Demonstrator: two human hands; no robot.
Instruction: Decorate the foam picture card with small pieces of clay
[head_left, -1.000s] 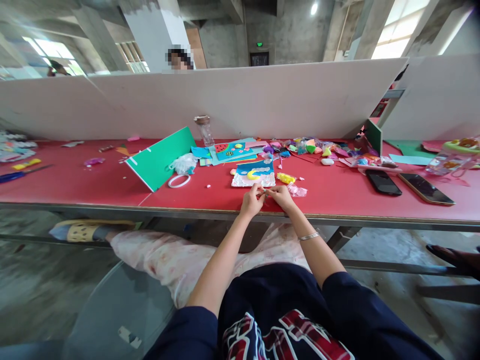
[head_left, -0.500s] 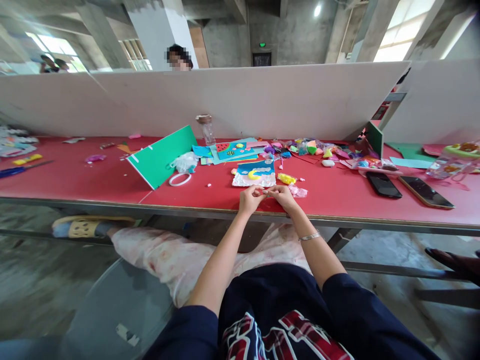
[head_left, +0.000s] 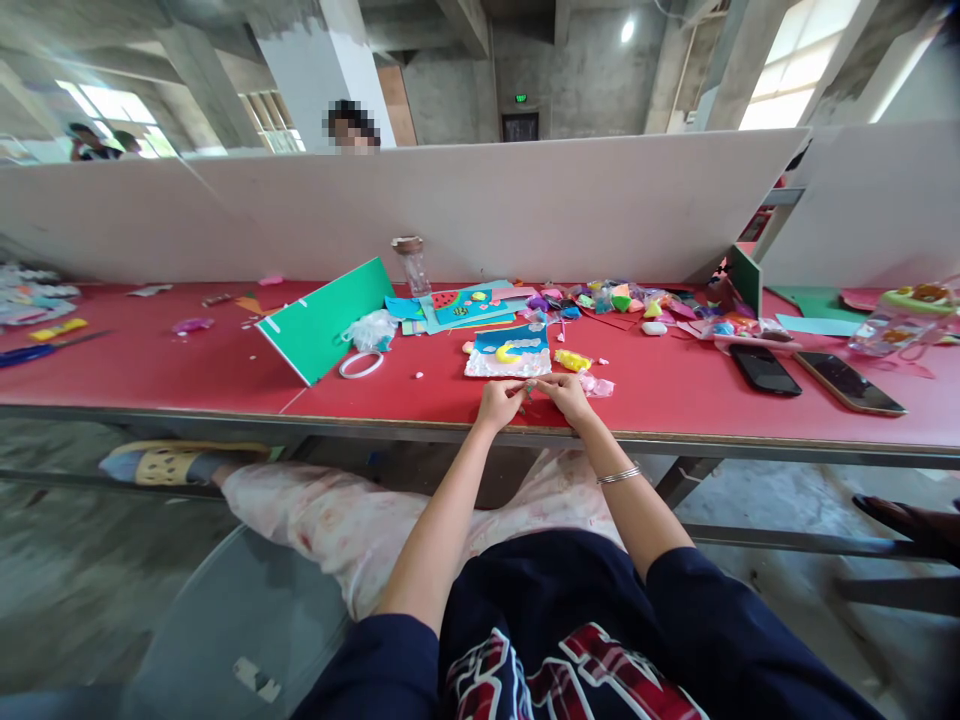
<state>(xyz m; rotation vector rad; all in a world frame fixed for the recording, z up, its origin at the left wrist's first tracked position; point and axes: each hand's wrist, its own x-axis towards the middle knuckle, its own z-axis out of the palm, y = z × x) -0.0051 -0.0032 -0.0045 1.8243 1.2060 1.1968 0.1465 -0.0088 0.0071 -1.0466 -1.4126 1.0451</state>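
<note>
My left hand (head_left: pixel 500 403) and my right hand (head_left: pixel 568 397) meet fingertip to fingertip at the table's front edge. Both are closed in a pinch, and what sits between the fingers is too small to make out. Just beyond them lies a small picture (head_left: pixel 510 352) with a blue sky, white clouds, a yellow crescent moon and a lumpy white border. Right of the picture is a yellow clay packet (head_left: pixel 573 360). A crumpled pink wrapper (head_left: pixel 596 384) rests beside my right hand.
A green board (head_left: pixel 330 318) leans at left, near a white ring (head_left: pixel 361 364) and a clear bottle (head_left: pixel 412 266). Coloured clay packets (head_left: pixel 622 300) crowd the back. Two phones (head_left: pixel 765 370) lie at right. A white partition (head_left: pixel 450 210) stands behind the red table (head_left: pixel 375 400).
My fingertips have shifted slightly, with the hands still together in the same place. The view has tilted up a little; the objects on the table have not moved.
</note>
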